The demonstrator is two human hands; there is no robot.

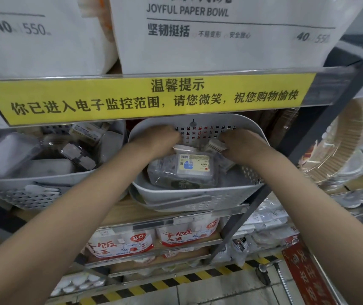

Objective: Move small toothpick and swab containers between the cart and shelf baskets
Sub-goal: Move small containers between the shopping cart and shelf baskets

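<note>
Both hands are inside a white perforated basket (198, 194) that sits on a wooden shelf (119, 211), under a yellow notice strip (154, 97) with black characters.

The basket holds a clear plastic box (182, 170) lying flat on top of other wrapped goods. Its lid carries a pale label with a barcode, a blue patch and a small red mark. The contents read as fine white sticks through the clear wall, but cannot be identified further. The box lies in the middle of the basket, between the two wrists and nearer the front wall than the hands.

A second small container (216, 146) with a ribbed, pale, brush-like face lies at the far right of the basket, up against the back wall.

The left hand (160, 139) reaches to the far left of the basket. Its fingers curl downward behind a white rounded lid or rim; the fingertips are hidden, so whether they hold anything cannot be told.

The right hand (242, 146) reaches to the far right. Its fingers are bent and closed on the edge of the ribbed container, thumb side against it. The grip appears to be a pinch.

To the left stands a second grey basket (33, 183) packed with clear boxes and white plastic spoons. Large white bags of paper bowls (220, 34) stand on the shelf above. Red and white packs (132, 245) fill the shelf below. A black and yellow striped line (176, 280) runs along the floor.
</note>
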